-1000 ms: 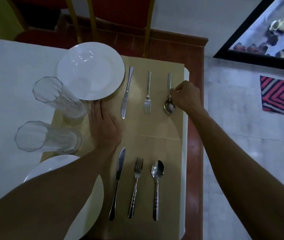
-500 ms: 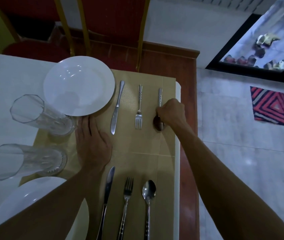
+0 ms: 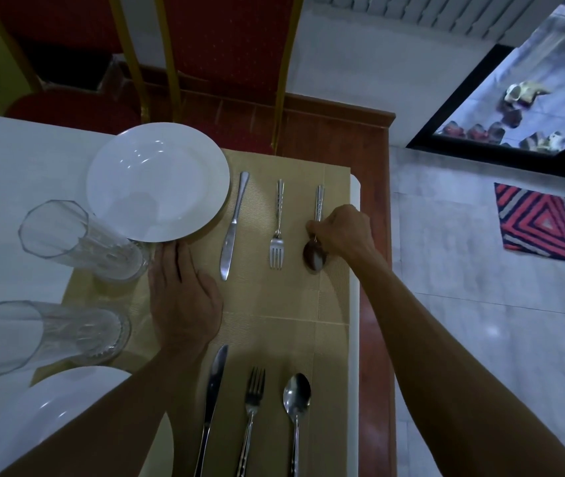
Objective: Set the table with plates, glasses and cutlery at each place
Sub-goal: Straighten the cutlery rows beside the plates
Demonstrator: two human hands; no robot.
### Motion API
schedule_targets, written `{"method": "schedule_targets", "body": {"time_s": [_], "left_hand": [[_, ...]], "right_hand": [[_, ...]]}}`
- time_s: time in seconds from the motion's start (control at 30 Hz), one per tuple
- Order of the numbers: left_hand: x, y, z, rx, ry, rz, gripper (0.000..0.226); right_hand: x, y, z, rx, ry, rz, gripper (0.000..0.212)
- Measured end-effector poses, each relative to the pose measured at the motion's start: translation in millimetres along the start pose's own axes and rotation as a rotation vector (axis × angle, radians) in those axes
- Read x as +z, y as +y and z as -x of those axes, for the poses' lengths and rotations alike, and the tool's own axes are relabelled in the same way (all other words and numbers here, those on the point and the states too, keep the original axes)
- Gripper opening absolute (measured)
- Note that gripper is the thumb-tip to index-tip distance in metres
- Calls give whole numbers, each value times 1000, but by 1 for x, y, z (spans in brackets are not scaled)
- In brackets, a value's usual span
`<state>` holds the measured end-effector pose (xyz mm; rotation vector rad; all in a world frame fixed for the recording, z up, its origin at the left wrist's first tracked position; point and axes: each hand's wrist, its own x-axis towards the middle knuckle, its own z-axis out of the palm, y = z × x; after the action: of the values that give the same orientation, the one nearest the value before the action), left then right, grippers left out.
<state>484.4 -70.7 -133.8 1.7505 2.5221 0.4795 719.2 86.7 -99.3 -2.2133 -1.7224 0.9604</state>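
Movement is slight. Left hand point(image 3: 184, 301) stays flat, fingers straight, on the placemat point(image 3: 274, 297) just nearside of the far plate point(image 3: 157, 180). Right hand point(image 3: 343, 232) still pinches the far spoon point(image 3: 314, 258), lying right of that plate past knife point(image 3: 234, 228) and fork point(image 3: 276, 232): final straightening, I judge.

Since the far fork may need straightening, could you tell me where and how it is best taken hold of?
Pinch the far fork across its slim handle, mid-length, from straight above: it lies flat on the placemat, tines toward the person, with bare mat either side.
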Motion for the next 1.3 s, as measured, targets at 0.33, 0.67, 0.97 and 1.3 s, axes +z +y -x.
{"method": "schedule_targets", "body": {"time_s": [0.33, 0.67, 0.97, 1.3], "left_hand": [[-1, 1, -1, -3, -11, 6, 57], [1, -1, -2, -16, -15, 6, 57], [5, -1, -2, -23, -12, 12, 58], [4, -3, -2, -33, -30, 13, 59]], "right_hand": [[19, -47, 11, -117, 60, 103, 25], [36, -58, 1, -109, -49, 73, 23], [37, -60, 0, -98, -46, 29, 22], [32, -62, -3, -78, -48, 75, 31]]}}
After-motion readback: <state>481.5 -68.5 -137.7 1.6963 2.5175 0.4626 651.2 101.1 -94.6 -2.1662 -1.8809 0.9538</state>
